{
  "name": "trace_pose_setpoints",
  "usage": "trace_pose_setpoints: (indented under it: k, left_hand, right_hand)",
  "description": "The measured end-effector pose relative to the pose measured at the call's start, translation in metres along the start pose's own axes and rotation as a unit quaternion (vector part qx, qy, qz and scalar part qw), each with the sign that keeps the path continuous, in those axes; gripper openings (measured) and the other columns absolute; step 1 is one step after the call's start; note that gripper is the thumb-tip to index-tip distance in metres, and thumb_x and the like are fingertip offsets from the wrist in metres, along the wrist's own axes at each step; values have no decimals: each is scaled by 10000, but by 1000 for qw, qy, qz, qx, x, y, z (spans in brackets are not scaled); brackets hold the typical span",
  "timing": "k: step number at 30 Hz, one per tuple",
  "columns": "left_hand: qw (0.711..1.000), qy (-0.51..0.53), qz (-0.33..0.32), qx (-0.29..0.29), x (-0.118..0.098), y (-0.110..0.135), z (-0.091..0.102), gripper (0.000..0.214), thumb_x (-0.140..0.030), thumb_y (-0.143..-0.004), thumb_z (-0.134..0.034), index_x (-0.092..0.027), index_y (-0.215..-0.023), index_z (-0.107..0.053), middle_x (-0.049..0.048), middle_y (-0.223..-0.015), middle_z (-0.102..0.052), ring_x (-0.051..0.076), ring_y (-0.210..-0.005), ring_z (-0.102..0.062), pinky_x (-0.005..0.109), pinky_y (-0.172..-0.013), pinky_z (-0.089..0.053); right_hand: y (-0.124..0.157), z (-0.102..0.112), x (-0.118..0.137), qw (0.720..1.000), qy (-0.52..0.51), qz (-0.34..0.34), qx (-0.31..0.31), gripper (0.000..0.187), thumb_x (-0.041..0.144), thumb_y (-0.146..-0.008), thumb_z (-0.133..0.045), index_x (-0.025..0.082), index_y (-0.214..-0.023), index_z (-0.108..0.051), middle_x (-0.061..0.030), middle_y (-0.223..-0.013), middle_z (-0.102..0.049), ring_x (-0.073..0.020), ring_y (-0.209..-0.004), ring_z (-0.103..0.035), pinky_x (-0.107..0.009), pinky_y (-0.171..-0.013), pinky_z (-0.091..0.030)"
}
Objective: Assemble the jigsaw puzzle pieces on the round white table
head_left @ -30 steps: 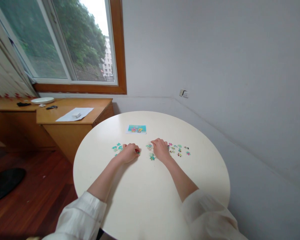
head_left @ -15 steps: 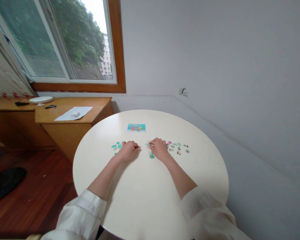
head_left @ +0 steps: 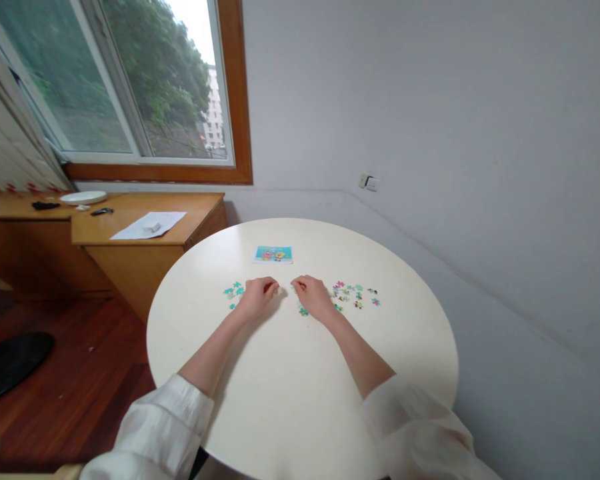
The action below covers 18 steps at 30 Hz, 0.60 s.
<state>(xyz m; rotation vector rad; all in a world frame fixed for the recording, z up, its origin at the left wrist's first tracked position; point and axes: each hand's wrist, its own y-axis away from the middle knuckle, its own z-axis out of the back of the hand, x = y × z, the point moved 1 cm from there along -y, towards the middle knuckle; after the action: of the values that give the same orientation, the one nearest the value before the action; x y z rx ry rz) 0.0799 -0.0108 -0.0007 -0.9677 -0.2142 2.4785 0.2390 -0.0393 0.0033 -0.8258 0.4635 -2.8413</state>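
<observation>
My left hand [head_left: 258,295] is closed in a pinch just above the table. Whatever its fingertips hold, if anything, is too small to make out. Facing it across a narrow gap, my right hand [head_left: 312,295] has thumb and fingers closed on a small greenish jigsaw piece [head_left: 293,286]. Teal jigsaw pieces [head_left: 234,291] lie beside the left hand, partly covered by it. Below the right hand's fingers is another jigsaw piece [head_left: 303,311]. Several multicoloured jigsaw pieces [head_left: 357,297] are scattered to the right of that hand, some hidden behind it.
A printed picture card [head_left: 273,255] lies beyond my hands on the round white table [head_left: 290,380]. Behind to the left stands a wooden desk [head_left: 200,217] bearing a paper sheet [head_left: 130,231] and a white plate [head_left: 83,198]. A wall runs along the right.
My left hand has risen slightly, its fingers now pinched together. My right hand has shifted a little left, its fingertips drawn in towards the left hand.
</observation>
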Motion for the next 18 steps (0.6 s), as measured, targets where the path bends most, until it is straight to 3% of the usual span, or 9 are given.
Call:
trace_pose_setpoints:
  k: [6,11,18]
  left_hand:
    - [995,99,-23,-6,-5,-1,-1,273,-275,-790,-407,-136,-687,-618,39,-680,-656,141,-658,-589,236,-672,-421]
    - [988,150,-21,-9,-4,-3,-3,241,-292,-765,-456,-124,-756,-629,73,-788,-677,163,-743,-612,255,-725,-451]
    - [988,154,-10,-13,-3,-4,-4,173,-211,-725,-477,-123,-781,-614,63,-795,-670,148,-737,-605,253,-715,-458]
  right_hand:
    - [-3,-14,5,976,-210,-59,23,259,238,-816,-400,174,-760,-645,-11,-653,-645,-107,-575,-559,-218,-559,-429]
    - [-6,-23,2,936,-340,-83,40,196,214,-775,-441,160,-770,-629,-21,-685,-653,-103,-594,-579,-229,-589,-467]
    - [-7,-28,-4,909,-407,-87,27,199,161,-679,-511,160,-855,-604,13,-634,-629,-101,-613,-579,-240,-631,-486]
